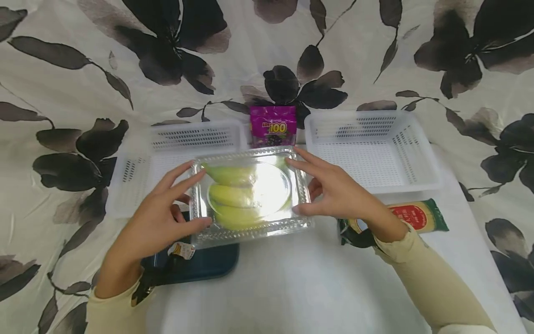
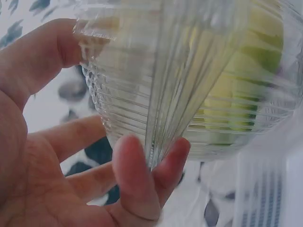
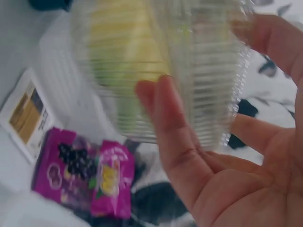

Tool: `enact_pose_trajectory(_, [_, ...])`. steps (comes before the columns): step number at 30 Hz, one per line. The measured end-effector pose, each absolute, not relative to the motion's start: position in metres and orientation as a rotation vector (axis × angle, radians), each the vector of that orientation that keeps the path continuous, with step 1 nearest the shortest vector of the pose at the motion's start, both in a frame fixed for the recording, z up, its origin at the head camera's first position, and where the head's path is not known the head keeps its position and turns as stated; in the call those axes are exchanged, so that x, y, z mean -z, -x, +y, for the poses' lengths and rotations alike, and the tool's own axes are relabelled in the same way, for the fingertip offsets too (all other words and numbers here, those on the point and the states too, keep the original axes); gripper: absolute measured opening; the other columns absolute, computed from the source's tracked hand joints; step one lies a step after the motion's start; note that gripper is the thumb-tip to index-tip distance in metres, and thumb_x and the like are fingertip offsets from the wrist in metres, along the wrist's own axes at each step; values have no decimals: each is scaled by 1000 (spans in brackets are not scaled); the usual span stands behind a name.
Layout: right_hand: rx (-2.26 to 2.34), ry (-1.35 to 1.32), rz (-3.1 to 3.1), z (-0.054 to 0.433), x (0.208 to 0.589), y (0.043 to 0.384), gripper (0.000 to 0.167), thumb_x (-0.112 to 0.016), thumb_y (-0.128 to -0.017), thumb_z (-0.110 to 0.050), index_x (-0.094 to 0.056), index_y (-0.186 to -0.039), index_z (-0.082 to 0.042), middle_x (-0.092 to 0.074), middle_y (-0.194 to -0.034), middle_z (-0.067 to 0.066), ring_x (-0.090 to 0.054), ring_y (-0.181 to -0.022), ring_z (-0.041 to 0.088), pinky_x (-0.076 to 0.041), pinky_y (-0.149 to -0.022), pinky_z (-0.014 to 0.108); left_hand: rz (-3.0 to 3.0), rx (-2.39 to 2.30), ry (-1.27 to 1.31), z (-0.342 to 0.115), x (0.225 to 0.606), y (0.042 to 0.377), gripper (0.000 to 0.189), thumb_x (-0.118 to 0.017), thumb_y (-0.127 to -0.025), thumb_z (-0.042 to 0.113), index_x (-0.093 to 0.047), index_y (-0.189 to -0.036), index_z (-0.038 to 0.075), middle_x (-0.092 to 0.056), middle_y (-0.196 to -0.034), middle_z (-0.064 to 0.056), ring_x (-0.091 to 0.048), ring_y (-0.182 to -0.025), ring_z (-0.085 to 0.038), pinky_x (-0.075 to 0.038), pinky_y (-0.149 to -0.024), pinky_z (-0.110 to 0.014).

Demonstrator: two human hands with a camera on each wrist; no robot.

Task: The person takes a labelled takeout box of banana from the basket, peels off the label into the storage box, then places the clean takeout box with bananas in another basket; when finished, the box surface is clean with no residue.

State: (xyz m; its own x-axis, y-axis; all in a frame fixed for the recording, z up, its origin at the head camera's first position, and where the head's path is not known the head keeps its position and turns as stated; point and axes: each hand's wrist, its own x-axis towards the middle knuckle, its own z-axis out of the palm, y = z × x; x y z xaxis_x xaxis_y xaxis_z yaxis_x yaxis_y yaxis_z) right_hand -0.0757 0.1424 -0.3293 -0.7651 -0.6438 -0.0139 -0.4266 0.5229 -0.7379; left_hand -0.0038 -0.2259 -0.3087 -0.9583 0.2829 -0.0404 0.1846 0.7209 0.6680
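Observation:
A clear plastic clamshell box [image 1: 302, 185] with yellow-green bananas [image 1: 231, 197] inside is held up between both hands above the white table. My left hand [image 1: 148, 227] grips its left side, thumb at the near corner and fingers along the far left edge. In the left wrist view, fingertips [image 2: 130, 153] pinch the ridged rim. The right hand [image 1: 338, 190] holds the opposite side, with fingers spread from the far corner to the near one. Fingertips [image 3: 168, 90] press the ridged wall in the right wrist view. Glare hides part of the lid.
White perforated baskets stand at the back left [image 1: 125, 185] and back right [image 1: 371, 185]. Between them is a purple candy bag [image 1: 273, 125]. A dark blue flat item [image 1: 214, 266] lies beneath the left hand, and a green-ended, red-labelled packet [image 1: 438, 218] lies partly behind the right forearm.

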Motion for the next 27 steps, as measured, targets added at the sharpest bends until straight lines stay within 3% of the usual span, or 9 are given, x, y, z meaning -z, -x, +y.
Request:
enact_pose_trajectory(5, [1108,941,2442,101,334,110,95,-85,-80,-33,-34,-161,-26,-14,-173,-1,-68,-81,11,-61,-77,32,2782,-998,-333,-266,298,28,90,-85,-85,28,-35,-160,21,-16,-170,-9,-60,-107,-28,-54,-68,-16])
enact_pose_trajectory(8, [1075,954,2433,76,336,128,95,-83,-81,-36,-32,-161,-27,-13,-173,3,-68,-86,15,-59,-77,30,2758,-931,-285,-289,297,43,97,-86,-83,30,-30,-162,22,-11,-171,-10,-58,-111,-33,-53,-70,-14])
enact_pose_trajectory(14, [984,992,2408,32,342,159,94,-79,-84,-40,-30,-162,-23,-10,-173,9,-68,-102,20,-57,-90,34,2699,-841,-220,-326,303,74,105,-87,-83,30,-22,-164,18,-9,-171,-14,-58,-118,-43,-50,-74,-11])
enact_pose_trajectory(16, [959,994,2393,20,345,168,95,-78,-85,-40,-28,-163,-22,-9,-173,10,-64,-122,24,-55,-97,37,2679,-813,-214,-337,308,85,106,-86,-84,31,-19,-165,18,-7,-171,-17,-57,-120,-47,-57,-81,-21])
enact_pose_trajectory(18, [935,998,2389,8,351,175,94,-78,-86,-40,-26,-163,-21,-8,-173,11,-51,-141,27,-48,-110,43,2657,-789,-215,-348,314,94,107,-85,-85,31,-15,-165,19,-4,-171,-19,-56,-122,-50,-61,-89,-37])
enact_pose_trajectory(20, [906,999,2395,-4,357,181,95,-78,-87,-41,-26,-163,-19,-9,-173,12,-25,-157,26,-35,-121,47,2623,-780,-221,-358,320,103,108,-85,-86,29,-12,-166,20,0,-171,-21,-53,-124,-55,-59,-91,-55])
enact_pose_trajectory(22, [885,992,2406,-14,363,185,95,-77,-87,-41,-26,-163,-18,-11,-173,13,-9,-161,26,-22,-127,51,2588,-773,-222,-367,326,111,109,-84,-86,27,-10,-166,20,3,-170,-22,-50,-127,-58,-55,-92,-63])
enact_pose_trajectory(23, [879,984,2407,-19,366,187,94,-77,-87,-41,-27,-163,-17,-11,-172,14,-8,-161,27,-19,-128,53,2571,-769,-219,-371,329,115,109,-84,-87,25,-8,-166,20,4,-170,-23,-48,-128,-59,-55,-92,-64])
enact_pose_trajectory(27, [884,933,2413,-37,376,190,93,-78,-87,-38,-30,-162,-15,-16,-171,17,-9,-160,30,-20,-127,55,2523,-749,-189,-385,340,129,108,-82,-89,23,-6,-166,21,8,-170,-23,-43,-132,-62,-52,-95,-67])
